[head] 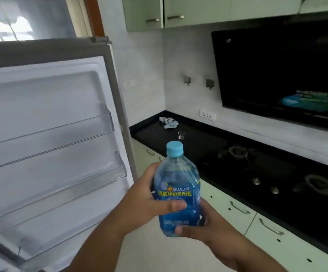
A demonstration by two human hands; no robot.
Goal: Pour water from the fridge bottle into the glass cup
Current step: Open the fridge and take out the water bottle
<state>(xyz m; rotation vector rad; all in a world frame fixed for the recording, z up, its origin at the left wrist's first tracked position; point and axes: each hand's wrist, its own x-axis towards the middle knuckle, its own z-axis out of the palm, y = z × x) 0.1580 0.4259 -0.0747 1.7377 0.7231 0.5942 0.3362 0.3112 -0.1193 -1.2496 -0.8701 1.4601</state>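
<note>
So the bottle (177,190) is a clear plastic one with a blue tint, a bright blue wrap-around label with yellow and white Chinese lettering across the middle, and a light blue screw cap (174,148) that's on. It's held upright, tilted just a touch, out in front of the person over the pale floor, between the fridge and the kitchen desk.

Both hands are on it. The left hand (143,201) wraps round the label from the left side, thumb lying across the front. The right hand (204,228) cups the bottom from the right, thumb tip pressed on the lower front edge.

The glass cup (181,135) is small and clear, sitting on the black desk (149,132) well beyond the bottle, near a crumpled blue-white cloth (168,122) in the back corner. It's too small to tell whether anything's in it.

The fridge door (47,134) hangs open on the left with clear plastic shelves. A gas hob (257,173) with two burners and two knobs sits in the desk, and a black range hood (277,71) is on the wall above it.
</note>
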